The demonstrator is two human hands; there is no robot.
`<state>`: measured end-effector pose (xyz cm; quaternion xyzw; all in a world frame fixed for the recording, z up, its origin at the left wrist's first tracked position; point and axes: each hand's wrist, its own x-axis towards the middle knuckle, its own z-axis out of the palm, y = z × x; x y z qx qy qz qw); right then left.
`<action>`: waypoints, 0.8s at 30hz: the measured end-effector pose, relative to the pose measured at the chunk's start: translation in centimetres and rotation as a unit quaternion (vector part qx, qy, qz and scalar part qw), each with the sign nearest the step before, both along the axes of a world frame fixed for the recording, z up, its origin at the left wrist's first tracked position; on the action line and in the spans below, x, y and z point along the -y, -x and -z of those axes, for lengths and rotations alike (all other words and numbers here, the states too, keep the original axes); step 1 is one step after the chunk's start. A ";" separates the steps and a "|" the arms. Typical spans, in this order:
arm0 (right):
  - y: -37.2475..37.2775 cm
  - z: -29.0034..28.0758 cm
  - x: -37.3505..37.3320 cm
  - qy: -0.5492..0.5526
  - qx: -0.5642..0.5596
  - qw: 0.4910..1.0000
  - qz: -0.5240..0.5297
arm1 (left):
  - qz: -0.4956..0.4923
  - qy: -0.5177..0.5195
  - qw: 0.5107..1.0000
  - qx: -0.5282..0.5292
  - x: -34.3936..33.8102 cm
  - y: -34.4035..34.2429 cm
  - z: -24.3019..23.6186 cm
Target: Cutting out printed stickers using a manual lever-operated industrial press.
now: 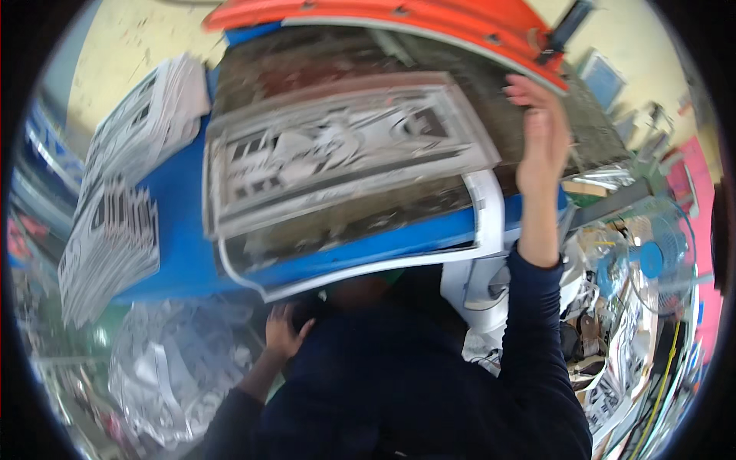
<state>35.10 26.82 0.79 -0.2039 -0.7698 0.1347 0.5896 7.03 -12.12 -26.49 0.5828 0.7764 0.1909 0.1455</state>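
A clear flat plate (473,126), blurred, lies on a dark worn board (529,146), with black-and-white printed shapes (307,149) showing through it. From under its near side a thin white sheet border (491,211) sags over the table's front edge, open in its middle. My right hand (543,134) is raised at the board's right side, just below the orange-red machine part (429,19). Its fingers are stretched out and hold nothing visible; whether they touch the machine I cannot tell. Low by my body, my left hand (285,331) is empty, thumb and fingers apart.
Two stacks of printed sheets, one farther back (146,115) and one nearer (111,249), stand on the blue table (176,215) at left. Below them is a clear plastic bag (180,360) of scraps. A fan (652,261) and clutter are at right.
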 end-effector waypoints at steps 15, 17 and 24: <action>-1.7 0.6 -2.0 -0.012 0.061 0.996 0.067 | -0.009 -0.003 1.000 -0.019 1.7 -0.6 -0.9; -1.6 0.3 -1.7 -0.014 0.066 0.995 0.068 | -0.020 -0.005 0.998 -0.059 1.6 -0.3 -0.8; -1.3 0.3 -1.4 -0.004 0.034 0.997 0.066 | 0.024 0.067 0.997 -0.023 1.3 0.1 -0.3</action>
